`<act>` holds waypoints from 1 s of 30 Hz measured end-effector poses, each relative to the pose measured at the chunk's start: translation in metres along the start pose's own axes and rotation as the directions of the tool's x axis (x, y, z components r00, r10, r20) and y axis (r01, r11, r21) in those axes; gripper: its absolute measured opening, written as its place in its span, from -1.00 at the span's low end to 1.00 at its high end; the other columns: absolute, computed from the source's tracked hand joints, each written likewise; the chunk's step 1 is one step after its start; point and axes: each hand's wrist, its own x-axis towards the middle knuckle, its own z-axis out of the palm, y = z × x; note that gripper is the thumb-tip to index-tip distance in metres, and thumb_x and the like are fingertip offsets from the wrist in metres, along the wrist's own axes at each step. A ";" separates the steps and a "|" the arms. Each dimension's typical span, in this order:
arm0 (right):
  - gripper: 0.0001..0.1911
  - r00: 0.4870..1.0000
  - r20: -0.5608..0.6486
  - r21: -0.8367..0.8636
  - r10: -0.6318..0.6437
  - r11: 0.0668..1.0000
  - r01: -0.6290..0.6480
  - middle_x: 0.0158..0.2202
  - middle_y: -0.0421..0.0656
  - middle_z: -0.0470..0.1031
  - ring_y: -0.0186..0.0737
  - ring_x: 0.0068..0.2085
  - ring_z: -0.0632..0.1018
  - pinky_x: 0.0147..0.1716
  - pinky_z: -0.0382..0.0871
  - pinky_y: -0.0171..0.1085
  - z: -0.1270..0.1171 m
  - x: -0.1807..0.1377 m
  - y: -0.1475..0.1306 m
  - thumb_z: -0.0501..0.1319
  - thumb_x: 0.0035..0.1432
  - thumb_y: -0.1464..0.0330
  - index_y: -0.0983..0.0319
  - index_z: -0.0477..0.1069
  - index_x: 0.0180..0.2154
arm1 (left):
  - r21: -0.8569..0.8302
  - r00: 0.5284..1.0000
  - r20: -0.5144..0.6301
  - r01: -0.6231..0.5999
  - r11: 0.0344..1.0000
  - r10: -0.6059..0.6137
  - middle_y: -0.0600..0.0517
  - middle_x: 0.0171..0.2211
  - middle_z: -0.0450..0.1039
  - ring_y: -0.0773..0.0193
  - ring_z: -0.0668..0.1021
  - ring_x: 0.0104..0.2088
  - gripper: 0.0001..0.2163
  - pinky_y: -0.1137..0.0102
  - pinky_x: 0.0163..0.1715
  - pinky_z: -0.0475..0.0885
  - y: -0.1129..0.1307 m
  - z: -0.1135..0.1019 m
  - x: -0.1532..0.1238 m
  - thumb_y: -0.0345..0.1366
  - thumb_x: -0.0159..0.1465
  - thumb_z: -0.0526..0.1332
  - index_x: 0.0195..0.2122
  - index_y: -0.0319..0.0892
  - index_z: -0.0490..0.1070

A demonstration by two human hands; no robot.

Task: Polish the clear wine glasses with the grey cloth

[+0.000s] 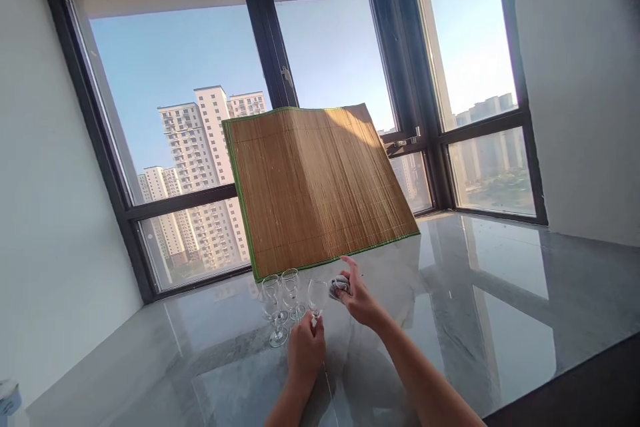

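Note:
My left hand (306, 345) is closed around the stem of a small clear wine glass (317, 296), held upright above the glossy marble surface (500, 307). My right hand (356, 295) is just right of the glass, its fingers pinched on a small grey cloth (340, 285) close to the bowl. Two more empty stemmed glasses (280, 303) stand on the surface to the left of the held one.
A bamboo mat (315, 183) with green edging leans against the black-framed window (260, 40) behind the glasses. White walls close in at both sides. A small white object (7, 395) sits at the far left edge. Tower blocks show outside.

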 end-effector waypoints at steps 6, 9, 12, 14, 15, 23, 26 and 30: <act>-0.27 0.950 0.235 -0.402 -0.204 0.870 0.286 -0.25 -0.19 0.46 -0.20 -0.21 0.43 -0.18 0.30 -0.22 0.021 -0.013 -0.019 0.05 -0.03 0.63 0.10 0.08 0.18 | 0.269 0.996 0.076 -0.057 0.961 0.038 -0.10 -0.32 0.60 0.09 0.60 -0.28 -0.77 0.38 -0.39 0.19 0.011 -0.004 -0.006 -0.27 0.33 0.07 -0.23 -0.13 0.53; -0.30 0.953 0.215 -0.501 -0.214 0.814 0.295 -0.24 -0.16 0.50 -0.13 -0.13 0.44 -0.18 0.30 -0.21 0.023 -0.011 -0.015 0.02 -0.03 0.64 0.11 0.13 0.17 | 0.339 0.990 0.104 -0.130 0.932 0.100 -0.06 -0.32 0.60 0.12 0.60 -0.28 -0.80 0.39 -0.36 0.21 0.011 -0.008 -0.007 -0.32 0.31 0.10 -0.25 -0.11 0.54; -0.34 0.986 0.014 -0.533 -0.164 0.833 0.146 -0.20 -0.15 0.48 -0.17 -0.18 0.46 -0.19 0.29 -0.22 0.009 -0.004 -0.004 0.02 0.00 0.62 0.13 0.14 0.15 | 0.310 0.987 0.094 -0.156 0.938 0.133 -0.03 -0.29 0.59 0.16 0.59 -0.24 -0.81 0.41 -0.31 0.24 0.007 -0.013 -0.006 -0.34 0.30 0.13 -0.21 -0.08 0.56; -0.39 0.987 -0.131 -0.505 -0.097 0.863 0.018 -0.25 -0.17 0.47 -0.20 -0.25 0.46 -0.20 0.29 -0.22 -0.004 0.002 0.004 0.04 0.00 0.58 0.17 0.14 0.12 | 0.269 0.987 0.075 -0.155 0.951 0.140 -0.02 -0.26 0.59 0.18 0.58 -0.21 -0.78 0.42 -0.29 0.25 0.006 -0.015 -0.005 -0.34 0.31 0.13 -0.13 -0.06 0.56; -0.41 0.985 -0.161 -0.461 -0.055 0.887 -0.026 -0.29 -0.19 0.46 -0.22 -0.30 0.45 -0.22 0.28 -0.22 -0.009 0.004 0.008 0.05 -0.01 0.56 0.19 0.14 0.10 | 0.252 0.988 0.063 -0.153 0.956 0.141 -0.02 -0.24 0.59 0.18 0.57 -0.20 -0.76 0.43 -0.28 0.26 0.005 -0.016 -0.005 -0.34 0.32 0.13 -0.09 -0.04 0.55; -0.27 0.938 0.260 -0.002 0.230 0.971 -0.238 -0.48 -0.35 0.30 -0.39 -0.50 0.31 -0.50 0.12 -0.37 -0.015 0.001 0.008 0.14 -0.23 0.52 0.22 0.20 0.10 | 0.177 0.981 0.079 -0.188 0.966 0.177 0.00 -0.30 0.58 0.18 0.54 -0.20 -0.75 0.41 -0.26 0.25 -0.007 -0.017 -0.002 -0.39 0.29 0.13 -0.13 -0.07 0.58; -0.22 0.862 0.398 0.110 0.314 0.916 -0.385 -0.49 -0.37 0.29 -0.43 -0.55 0.26 -0.57 0.01 -0.38 -0.020 -0.001 -0.004 0.19 -0.28 0.50 0.20 0.24 0.11 | 0.107 0.976 0.078 -0.210 0.972 0.202 0.01 -0.34 0.57 0.18 0.51 -0.22 -0.78 0.41 -0.26 0.24 -0.009 -0.019 -0.001 -0.38 0.28 0.13 -0.21 -0.09 0.59; -0.21 0.891 0.344 0.290 0.298 0.869 -0.402 -0.45 -0.32 0.35 -0.40 -0.51 0.30 -0.57 -0.01 -0.38 -0.025 -0.001 -0.018 0.29 -0.19 0.41 0.16 0.22 0.16 | -0.048 0.983 0.047 -0.176 0.983 0.178 0.02 -0.39 0.55 0.20 0.49 -0.29 -0.78 0.41 -0.29 0.24 -0.011 -0.014 0.004 -0.28 0.29 0.13 -0.29 -0.10 0.59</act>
